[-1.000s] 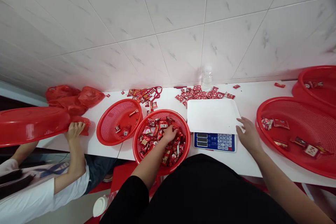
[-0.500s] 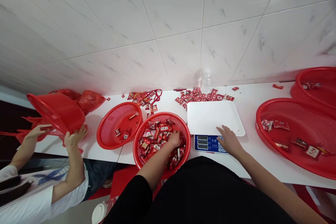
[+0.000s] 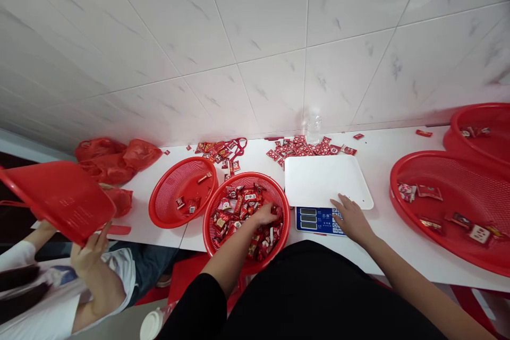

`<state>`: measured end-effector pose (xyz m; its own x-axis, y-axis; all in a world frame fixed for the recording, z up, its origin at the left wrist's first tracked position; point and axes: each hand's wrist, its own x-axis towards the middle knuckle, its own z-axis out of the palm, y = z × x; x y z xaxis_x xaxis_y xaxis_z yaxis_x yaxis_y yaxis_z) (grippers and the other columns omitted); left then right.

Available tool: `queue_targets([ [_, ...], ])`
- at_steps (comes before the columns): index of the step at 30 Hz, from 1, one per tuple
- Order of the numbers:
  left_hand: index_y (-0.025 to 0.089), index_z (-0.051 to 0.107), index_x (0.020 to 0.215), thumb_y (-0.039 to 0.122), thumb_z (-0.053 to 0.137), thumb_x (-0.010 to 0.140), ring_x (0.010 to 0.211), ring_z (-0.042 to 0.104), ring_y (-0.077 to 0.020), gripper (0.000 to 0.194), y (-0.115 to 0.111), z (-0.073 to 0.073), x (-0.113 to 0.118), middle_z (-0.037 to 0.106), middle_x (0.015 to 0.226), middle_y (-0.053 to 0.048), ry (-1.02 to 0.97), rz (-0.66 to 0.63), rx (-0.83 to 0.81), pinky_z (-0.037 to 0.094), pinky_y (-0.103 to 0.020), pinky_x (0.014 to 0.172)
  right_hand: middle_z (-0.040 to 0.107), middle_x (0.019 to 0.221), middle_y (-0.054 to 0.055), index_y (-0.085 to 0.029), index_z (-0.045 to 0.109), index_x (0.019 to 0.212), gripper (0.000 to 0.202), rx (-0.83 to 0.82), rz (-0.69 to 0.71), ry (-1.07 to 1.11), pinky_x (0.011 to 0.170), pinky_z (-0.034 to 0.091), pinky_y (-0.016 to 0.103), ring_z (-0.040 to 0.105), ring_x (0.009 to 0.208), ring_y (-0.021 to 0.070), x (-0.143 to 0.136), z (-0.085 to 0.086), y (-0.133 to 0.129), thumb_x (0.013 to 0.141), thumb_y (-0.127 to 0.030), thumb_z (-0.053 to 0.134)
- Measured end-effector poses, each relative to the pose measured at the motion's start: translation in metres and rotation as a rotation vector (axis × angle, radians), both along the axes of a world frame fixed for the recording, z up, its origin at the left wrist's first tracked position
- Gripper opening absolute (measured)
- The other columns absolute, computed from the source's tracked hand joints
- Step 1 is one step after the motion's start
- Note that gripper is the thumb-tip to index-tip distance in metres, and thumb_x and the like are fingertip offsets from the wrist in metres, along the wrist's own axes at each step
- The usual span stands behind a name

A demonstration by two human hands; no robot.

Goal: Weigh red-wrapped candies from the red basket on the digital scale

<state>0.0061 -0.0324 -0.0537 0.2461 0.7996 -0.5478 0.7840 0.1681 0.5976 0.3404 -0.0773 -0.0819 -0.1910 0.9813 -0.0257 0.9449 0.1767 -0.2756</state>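
My left hand [image 3: 265,214] reaches into the red basket [image 3: 206,223] directly in front of me. Its fingers curl down among wrapped candies [image 3: 233,218], and the pile hides what the fingertips hold, if anything. Beside this basket stands a scale with a blue keypad panel [image 3: 314,219] and a bare white tray [image 3: 324,178]. Over the scale's keys and the tray's near edge is my right hand [image 3: 353,217], its fingers spread and nothing in them.
To the left, a co-worker's hands [image 3: 90,249] hold up a tilted red basin [image 3: 59,196]. Another red basket [image 3: 159,196] holds a few candies. Red bags [image 3: 115,162], small red packets [image 3: 297,147] and a clear bottle [image 3: 313,128] line the wall. Large red baskets [image 3: 410,162] stand right.
The co-worker's basin has moved left and lower, toward their body, uncovering more of the red bags. My left hand has shifted slightly to the right in the candies. My right hand has barely moved.
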Motion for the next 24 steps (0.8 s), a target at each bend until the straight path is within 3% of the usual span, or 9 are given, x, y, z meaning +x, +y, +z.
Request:
queue_targets([
  [4, 0.016, 0.051, 0.118, 0.011, 0.064, 0.058, 0.077, 0.063, -0.0183, 0.062, -0.003, 0.006, 0.007, 0.067, 0.095, -0.005, -0.011, 0.020, -0.090, 0.049, -0.023, 0.065, 0.037, 0.142, 0.014, -0.018, 0.049, 0.127, 0.044, 0.018, -0.004, -0.010, 0.105, 0.029, 0.047, 0.031, 0.133, 0.0290, 0.000, -0.003, -0.001, 0.087, -0.031, 0.040],
  [7, 0.014, 0.055, 0.110, 0.007, 0.063, 0.057, 0.074, 0.062, -0.0186, 0.054, -0.004, 0.005, 0.012, 0.067, 0.088, -0.005, 0.025, 0.069, -0.075, 0.048, -0.024, 0.063, 0.037, 0.142, 0.012, -0.019, 0.049, 0.127, 0.043, 0.028, 0.004, -0.002, 0.105, 0.029, 0.047, 0.031, 0.133, 0.0282, 0.001, -0.003, 0.000, 0.086, -0.031, 0.040],
  [11, 0.014, 0.057, 0.102, 0.005, 0.059, 0.061, 0.082, 0.062, -0.0180, 0.042, -0.005, 0.003, 0.010, 0.066, 0.093, -0.006, 0.032, 0.124, 0.004, 0.048, -0.025, 0.072, 0.037, 0.142, 0.014, -0.019, 0.049, 0.127, 0.043, 0.028, 0.015, 0.002, 0.104, 0.030, 0.046, 0.031, 0.133, 0.0284, 0.001, -0.002, 0.000, 0.087, -0.031, 0.040],
  [14, 0.015, 0.057, 0.097, 0.006, 0.055, 0.067, 0.083, 0.062, -0.0159, 0.031, -0.004, 0.009, 0.004, 0.066, 0.095, -0.005, -0.032, 0.182, 0.027, 0.048, -0.024, 0.075, 0.037, 0.142, 0.014, -0.018, 0.050, 0.127, 0.043, 0.022, 0.009, 0.005, 0.104, 0.030, 0.046, 0.031, 0.132, 0.0289, 0.001, 0.000, 0.000, 0.087, -0.031, 0.040],
  [19, 0.019, 0.055, 0.104, 0.016, 0.057, 0.074, 0.087, 0.062, -0.0158, 0.030, 0.007, 0.046, -0.003, 0.066, 0.096, -0.004, -0.351, 0.468, 0.067, 0.048, -0.028, 0.080, 0.037, 0.143, 0.013, -0.019, 0.049, 0.128, 0.043, 0.006, 0.006, -0.003, 0.105, 0.029, 0.046, 0.031, 0.132, 0.0287, -0.001, 0.003, 0.001, 0.087, -0.031, 0.040],
  [22, 0.021, 0.052, 0.111, 0.020, 0.062, 0.073, 0.091, 0.062, -0.0166, 0.039, 0.016, 0.073, 0.015, 0.065, 0.101, -0.005, -0.625, 0.465, 0.042, 0.047, -0.031, 0.084, 0.036, 0.143, 0.013, -0.019, 0.048, 0.129, 0.044, -0.003, 0.004, -0.011, 0.105, 0.028, 0.046, 0.030, 0.133, 0.0284, -0.001, 0.004, 0.001, 0.087, -0.030, 0.040],
  [24, 0.021, 0.050, 0.116, 0.019, 0.065, 0.071, 0.092, 0.061, -0.0175, 0.047, 0.021, 0.083, 0.037, 0.064, 0.103, -0.007, -0.693, 0.419, 0.001, 0.046, -0.033, 0.085, 0.036, 0.143, 0.012, -0.019, 0.049, 0.128, 0.043, -0.004, 0.003, -0.010, 0.105, 0.028, 0.046, 0.030, 0.133, 0.0285, 0.000, 0.003, 0.001, 0.087, -0.030, 0.040],
])
